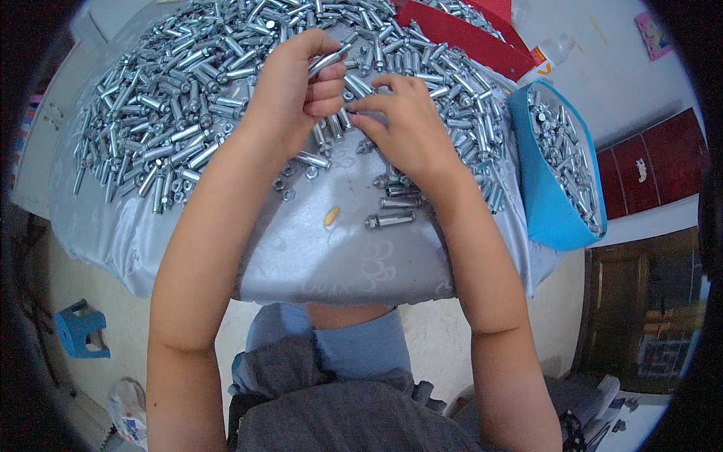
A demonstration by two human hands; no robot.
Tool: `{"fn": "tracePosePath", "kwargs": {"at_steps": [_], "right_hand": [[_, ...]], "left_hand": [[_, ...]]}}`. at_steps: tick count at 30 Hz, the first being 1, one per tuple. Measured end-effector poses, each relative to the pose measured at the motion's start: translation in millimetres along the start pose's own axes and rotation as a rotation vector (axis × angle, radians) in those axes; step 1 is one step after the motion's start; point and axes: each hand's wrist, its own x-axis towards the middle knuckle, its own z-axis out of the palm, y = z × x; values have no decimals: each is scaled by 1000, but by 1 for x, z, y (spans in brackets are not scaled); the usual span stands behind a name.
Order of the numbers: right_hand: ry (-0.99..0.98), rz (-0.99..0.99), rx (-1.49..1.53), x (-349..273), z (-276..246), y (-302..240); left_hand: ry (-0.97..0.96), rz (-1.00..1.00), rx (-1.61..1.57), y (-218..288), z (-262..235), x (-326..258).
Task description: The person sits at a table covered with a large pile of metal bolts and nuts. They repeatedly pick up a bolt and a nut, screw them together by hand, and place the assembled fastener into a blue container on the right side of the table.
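In the head view, my left hand (301, 83) grips a shiny cylindrical metal bolt (330, 60) above the heaped bolts (173, 113); my right hand (403, 113) is near, fingers parted. Silvery, smooth cloth (331, 260) stretches toward the rounded front edge. A white bottle (556, 50) bears an orange-red label (538, 57).

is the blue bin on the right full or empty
The blue bin looks nearly full: metal bolts crowd its opening, close to the rim.
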Motion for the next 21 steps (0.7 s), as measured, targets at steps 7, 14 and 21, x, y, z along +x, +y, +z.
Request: {"fn": "tracePosePath", "kwargs": {"at_steps": [7,14,21], "right_hand": [[9,28,45,-1,0,2],[22,37,101,-3,-2,3],[58,222,560,4,-12,-2]], "left_hand": [[18,-15,56,2,1,-1],[9,-36,30,1,-1,-1],[35,-7,227,-1,-1,-3]]}}
